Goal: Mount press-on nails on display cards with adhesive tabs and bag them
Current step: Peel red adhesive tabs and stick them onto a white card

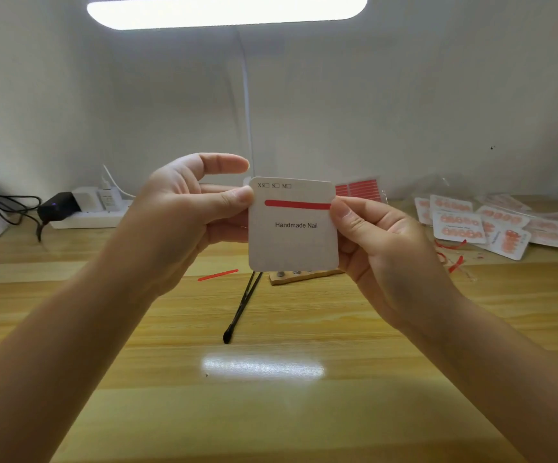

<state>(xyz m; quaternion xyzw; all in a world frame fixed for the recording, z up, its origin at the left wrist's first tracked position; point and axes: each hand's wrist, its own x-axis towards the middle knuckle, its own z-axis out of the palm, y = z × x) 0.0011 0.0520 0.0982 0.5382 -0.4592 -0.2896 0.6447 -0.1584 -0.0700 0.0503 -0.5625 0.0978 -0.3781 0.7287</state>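
We count two hands [184, 208] [381, 242], one display card [292, 238] carrying one red strip [296, 204], one loose red strip [218, 275], one pair of tweezers [242, 305] and one power strip [87, 212].

Both hands are holding a white display card [293, 240] upright above the wooden bench [271, 412]. The left hand [184, 215] is pinching its left edge, the right hand [381, 242] its right edge, thumb pressing on the end of a red adhesive strip [296, 204] that is lying across the card. Black tweezers [241, 307] are resting below, with finished nail cards [491, 225] piling up at the far right.
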